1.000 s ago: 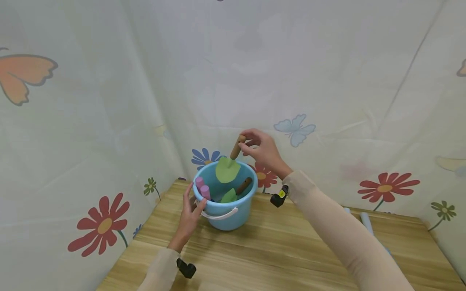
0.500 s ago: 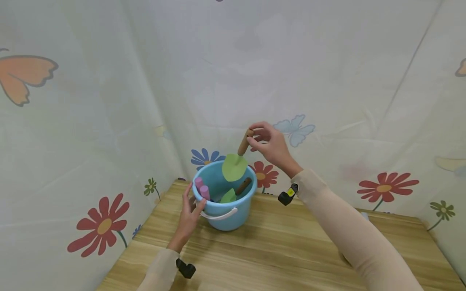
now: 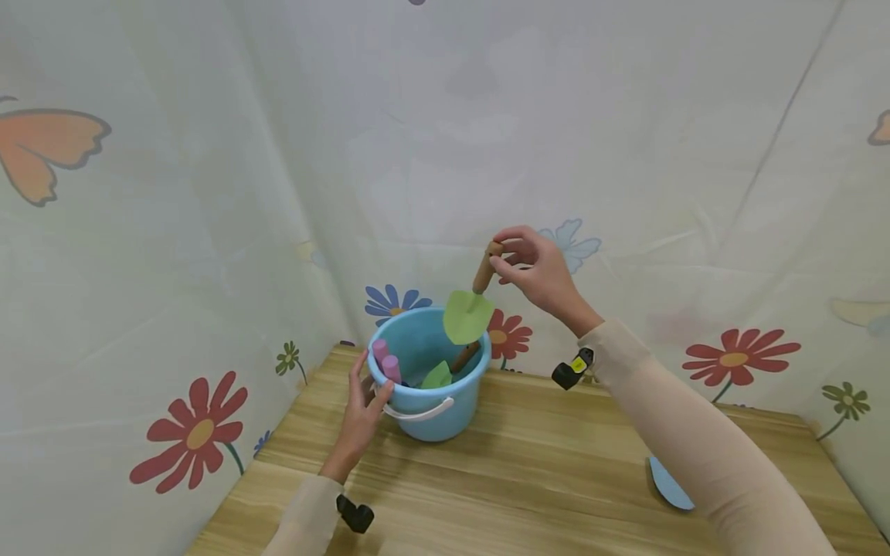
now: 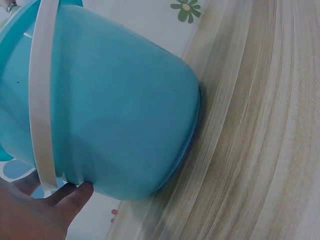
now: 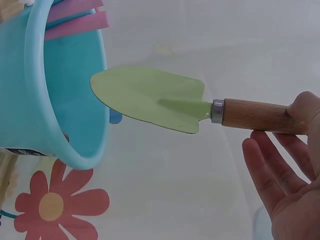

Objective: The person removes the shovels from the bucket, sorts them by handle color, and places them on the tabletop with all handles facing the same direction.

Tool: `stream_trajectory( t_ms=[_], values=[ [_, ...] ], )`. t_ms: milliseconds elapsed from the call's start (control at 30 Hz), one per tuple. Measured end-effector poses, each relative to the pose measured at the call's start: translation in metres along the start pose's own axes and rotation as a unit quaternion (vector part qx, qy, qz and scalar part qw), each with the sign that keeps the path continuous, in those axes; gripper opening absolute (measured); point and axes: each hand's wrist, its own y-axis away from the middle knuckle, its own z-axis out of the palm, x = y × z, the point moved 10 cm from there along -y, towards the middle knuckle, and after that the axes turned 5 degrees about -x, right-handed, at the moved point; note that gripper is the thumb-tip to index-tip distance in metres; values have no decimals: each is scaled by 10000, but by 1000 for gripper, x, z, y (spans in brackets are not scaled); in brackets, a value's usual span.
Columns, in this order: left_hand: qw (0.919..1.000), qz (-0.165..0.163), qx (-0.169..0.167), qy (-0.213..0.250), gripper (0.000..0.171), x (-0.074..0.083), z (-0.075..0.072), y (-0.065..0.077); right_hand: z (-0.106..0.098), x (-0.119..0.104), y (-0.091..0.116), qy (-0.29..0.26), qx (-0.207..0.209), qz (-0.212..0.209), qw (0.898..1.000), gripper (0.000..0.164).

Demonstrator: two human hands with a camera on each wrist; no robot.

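A light blue bucket with a white handle stands on the wooden table. My left hand holds its left side near the rim; in the left wrist view the fingers touch the outer wall. With my right hand I pinch the wooden handle end of a small hand trowel. Its green blade points down over the bucket's right rim in the head view. Inside the bucket lie a green-bladed tool with a brown handle and two pink rod-like ends.
A flat blue piece lies on the table at the right, partly hidden by my right sleeve. A pale curtain printed with flowers and butterflies hangs close behind and to the left of the table.
My right hand has moved right and slightly up, carrying the trowel from the bucket's middle to its right rim. The blue piece shows more beside the sleeve. My left hand and the bucket stay put.
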Motion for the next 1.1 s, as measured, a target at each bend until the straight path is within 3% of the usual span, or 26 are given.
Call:
stream_trajectory(
  t_ms=[433,700,867,1100],
  values=[
    [9999,-28,82,-92,73,0,-2,-1,-29,2,12,23,122,-54,9999,36],
    [9999,-8,108,-57,74,1,-4,-1,-45,-26,27,145,166,-16,9998,32],
    [9999,-51,74,-47,73,1,-5,-1,-55,-21,36,194,209,158,9995,31],
    [9999,-39,95,-95,73,2,-6,-2,-67,2,47,378,146,375,9985,32]
  ],
)
